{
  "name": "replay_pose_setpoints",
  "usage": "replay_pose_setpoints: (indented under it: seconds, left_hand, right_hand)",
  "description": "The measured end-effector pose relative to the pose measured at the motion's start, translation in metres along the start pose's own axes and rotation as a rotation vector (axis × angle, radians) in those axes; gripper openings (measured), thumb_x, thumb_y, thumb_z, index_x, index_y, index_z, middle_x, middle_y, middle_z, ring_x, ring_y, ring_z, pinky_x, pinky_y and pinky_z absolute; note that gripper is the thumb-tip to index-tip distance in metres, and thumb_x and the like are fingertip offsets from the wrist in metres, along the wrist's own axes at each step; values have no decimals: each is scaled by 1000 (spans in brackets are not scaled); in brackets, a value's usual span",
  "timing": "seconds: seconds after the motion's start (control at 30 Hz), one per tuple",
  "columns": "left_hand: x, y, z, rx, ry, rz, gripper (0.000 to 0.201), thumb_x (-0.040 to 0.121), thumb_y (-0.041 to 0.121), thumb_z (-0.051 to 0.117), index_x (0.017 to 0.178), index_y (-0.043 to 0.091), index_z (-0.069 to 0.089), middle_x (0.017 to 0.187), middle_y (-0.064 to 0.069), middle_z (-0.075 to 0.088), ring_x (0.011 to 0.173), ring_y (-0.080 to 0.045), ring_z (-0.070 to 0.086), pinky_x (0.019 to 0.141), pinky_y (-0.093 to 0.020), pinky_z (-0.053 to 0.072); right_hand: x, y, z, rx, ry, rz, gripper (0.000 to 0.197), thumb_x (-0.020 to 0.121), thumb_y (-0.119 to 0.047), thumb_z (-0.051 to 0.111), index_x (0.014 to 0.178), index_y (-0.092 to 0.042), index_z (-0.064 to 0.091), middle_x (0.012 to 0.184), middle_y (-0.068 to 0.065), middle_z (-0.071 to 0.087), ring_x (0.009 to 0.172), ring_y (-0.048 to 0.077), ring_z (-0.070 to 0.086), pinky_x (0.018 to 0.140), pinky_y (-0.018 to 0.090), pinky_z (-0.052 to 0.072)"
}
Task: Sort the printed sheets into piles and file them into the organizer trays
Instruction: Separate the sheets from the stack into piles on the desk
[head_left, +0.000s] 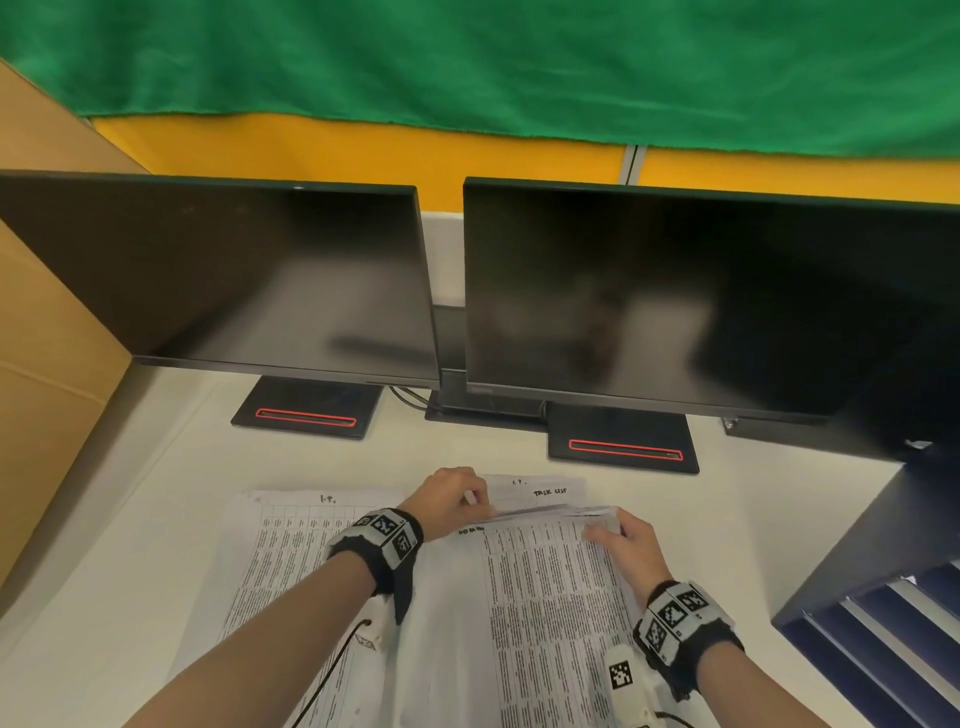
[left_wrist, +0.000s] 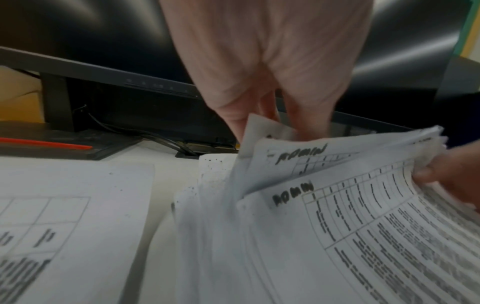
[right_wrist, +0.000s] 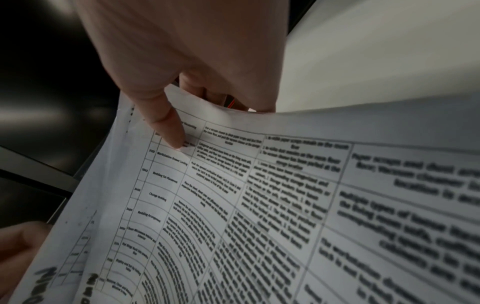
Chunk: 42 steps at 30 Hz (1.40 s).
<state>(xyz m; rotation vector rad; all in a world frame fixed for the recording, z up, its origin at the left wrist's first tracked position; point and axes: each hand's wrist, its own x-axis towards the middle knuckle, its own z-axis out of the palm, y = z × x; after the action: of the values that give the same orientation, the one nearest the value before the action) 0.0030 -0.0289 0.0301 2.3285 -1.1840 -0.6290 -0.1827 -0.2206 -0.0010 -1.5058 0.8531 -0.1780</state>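
Note:
A stack of printed table sheets (head_left: 550, 587) marked "ADMIN" in handwriting lies on the white desk in front of me, its far edge lifted and fanned. My left hand (head_left: 457, 499) pinches the top left corner of the lifted sheets (left_wrist: 345, 160), thumb on one side and fingers behind. My right hand (head_left: 623, 538) grips the top right corner of the stack (right_wrist: 233, 185), thumb on the printed face and fingers curled underneath. A second pile of sheets (head_left: 291, 540) marked "I.T." lies flat to the left. Another sheet headed "TASK LIST" (head_left: 545, 491) lies beyond the stack.
Two dark monitors (head_left: 249, 280) (head_left: 691, 306) on black bases stand across the back of the desk. A dark blue organizer with slotted trays (head_left: 883, 618) stands at the right edge. A cardboard panel (head_left: 47, 364) closes the left side. A thin black cable (head_left: 332, 670) runs from my left wrist.

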Motion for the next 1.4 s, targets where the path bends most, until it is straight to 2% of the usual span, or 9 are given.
replay_pose_setpoints:
  seconds: [0.13,0.23,0.5,0.63,0.73,0.87,0.97,1.23,1.4]
  left_hand:
    - [11,7,0,-30,8,-156,34,100,27,35,106,5,61,113,-13,59,100,-27,57,89,-35,48]
    - [18,10,4,34,-64,-219,33,96,17,42,126,6,50,127,-13,53,115,-27,51,98,-33,42]
    - [12,14,15,188,-29,-52,17,93,22,51,98,11,63,104,-8,61,83,-16,49,78,-28,44]
    - [-2,18,16,132,-28,43,20,98,26,42,95,14,58,94,-7,62,79,-16,49,71,-24,38]
    - [1,19,14,-5,97,-114,26,100,27,36,123,18,44,90,-6,64,72,-19,58,67,-27,48]
    - [12,22,10,164,31,-303,29,94,21,47,120,11,55,111,-11,64,97,-27,62,86,-36,53]
    - [12,26,9,407,100,-224,18,90,20,53,103,12,64,110,-7,57,98,-23,54,85,-33,51]
    - [-5,35,-12,400,165,91,22,93,30,52,109,17,45,97,-2,64,72,-14,54,64,-21,39]
    - [-22,50,-86,188,542,99,17,89,3,51,100,14,58,82,-6,65,75,-23,60,66,-24,37]
  right_hand:
    - [1,1,-1,-37,-2,-42,15,84,-3,63,92,-14,72,90,9,75,87,27,71,81,44,57]
    - [-1,-1,0,-50,5,-71,16,84,-2,63,91,-14,70,91,9,75,87,27,71,84,48,56]
    - [-1,10,-2,4,12,-1,54,79,-5,71,120,-26,43,107,8,61,97,27,65,87,48,55]
    - [-2,11,-2,-89,-12,-12,28,77,-9,74,101,-19,64,99,5,73,92,23,70,88,49,55]
    - [-2,11,1,-105,-22,-23,15,76,-10,75,88,-17,69,96,6,74,89,23,70,85,47,56]
    - [-4,4,5,-191,20,-84,16,77,-9,75,73,-21,65,96,4,54,89,13,56,77,22,47]
    - [-4,3,0,-174,-23,-87,13,79,-10,73,78,-20,65,101,5,53,99,22,56,92,36,49]
    - [-11,2,-17,-8,-113,-14,9,85,0,63,87,-8,61,93,13,72,84,27,71,70,34,56]
    - [-13,1,-27,58,-131,-12,8,77,-2,68,79,-6,61,80,13,68,79,30,67,71,37,52]
